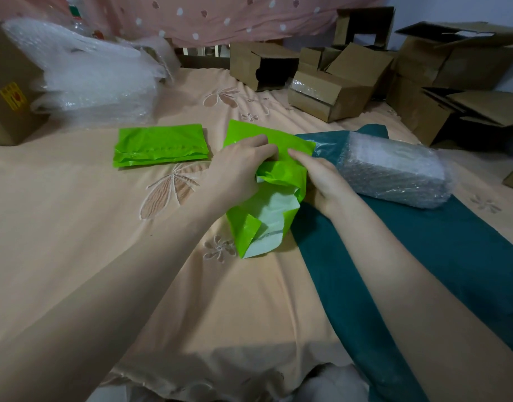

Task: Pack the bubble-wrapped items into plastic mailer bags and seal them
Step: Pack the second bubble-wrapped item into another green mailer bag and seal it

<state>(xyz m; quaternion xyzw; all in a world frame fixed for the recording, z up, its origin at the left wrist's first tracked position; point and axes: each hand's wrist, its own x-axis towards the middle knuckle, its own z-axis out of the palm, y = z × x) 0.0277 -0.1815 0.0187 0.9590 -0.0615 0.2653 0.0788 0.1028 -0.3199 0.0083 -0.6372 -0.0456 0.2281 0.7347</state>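
Observation:
A green mailer bag [267, 216] lies in the middle of the bed, bulging at its far end, with its near flap folded back to show a white inner side. My left hand [238, 172] grips the crumpled plastic at the bag's middle. My right hand [319, 178] presses against the bag's right side with straight fingers. A second green mailer bag [161, 145] lies flat and closed to the left. A bubble-wrapped item [394, 166] rests on a dark teal cloth [441, 250] at the right.
A heap of bubble wrap [84, 74] and a cardboard box [8, 91] sit at the back left. Several open cardboard boxes [333, 94] crowd the back and right. The peach bedsheet [75, 216] covers the bed.

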